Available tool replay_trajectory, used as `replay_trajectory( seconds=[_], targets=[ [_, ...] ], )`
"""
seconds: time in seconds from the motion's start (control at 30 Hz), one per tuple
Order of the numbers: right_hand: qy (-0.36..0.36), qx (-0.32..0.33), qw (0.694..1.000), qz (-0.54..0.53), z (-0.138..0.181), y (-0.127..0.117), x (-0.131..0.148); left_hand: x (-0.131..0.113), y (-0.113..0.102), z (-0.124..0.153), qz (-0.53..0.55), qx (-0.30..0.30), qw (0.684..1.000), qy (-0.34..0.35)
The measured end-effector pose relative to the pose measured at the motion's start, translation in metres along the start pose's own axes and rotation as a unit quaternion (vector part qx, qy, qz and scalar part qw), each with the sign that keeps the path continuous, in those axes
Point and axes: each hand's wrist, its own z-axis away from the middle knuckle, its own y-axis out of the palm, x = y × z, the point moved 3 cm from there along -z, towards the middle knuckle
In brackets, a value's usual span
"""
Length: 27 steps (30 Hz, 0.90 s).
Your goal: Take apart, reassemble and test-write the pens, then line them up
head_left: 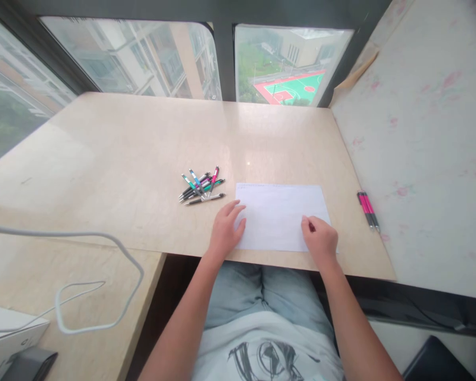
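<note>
A white sheet of paper (280, 214) lies flat near the front edge of a beige table (143, 159). My left hand (225, 229) rests open on the paper's left edge, fingers stretched flat. My right hand (320, 239) sits on the paper's lower right part with its fingers curled around a thin dark object that looks like a pen; most of it is hidden. A loose pile of several coloured pens (201, 187) lies just left of the paper, a little beyond my left hand.
Two pink pens (367, 210) lie at the table's right edge against a white wall panel (420, 159). A white cable (99, 280) loops over a lower side surface at left, near a white device (8, 338). Windows run along the back.
</note>
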Motion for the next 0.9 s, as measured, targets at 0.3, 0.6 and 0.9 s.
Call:
replay_trajectory(
  seconds=[0.3,0.6,0.9],
  targets=[
    [0.024,-0.022,0.996,-0.087,0.000,-0.006,-0.003,0.034,-0.059,-0.040,-0.140,-0.119,0.971,-0.150],
    [0.067,-0.023,0.989,-0.131,-0.001,-0.008,-0.006,0.046,-0.056,-0.079,-0.293,0.038,0.936,-0.193],
    [0.055,-0.030,0.988,-0.144,-0.004,-0.010,-0.001,0.047,-0.057,-0.083,-0.115,-0.018,0.975,-0.187]
  ],
)
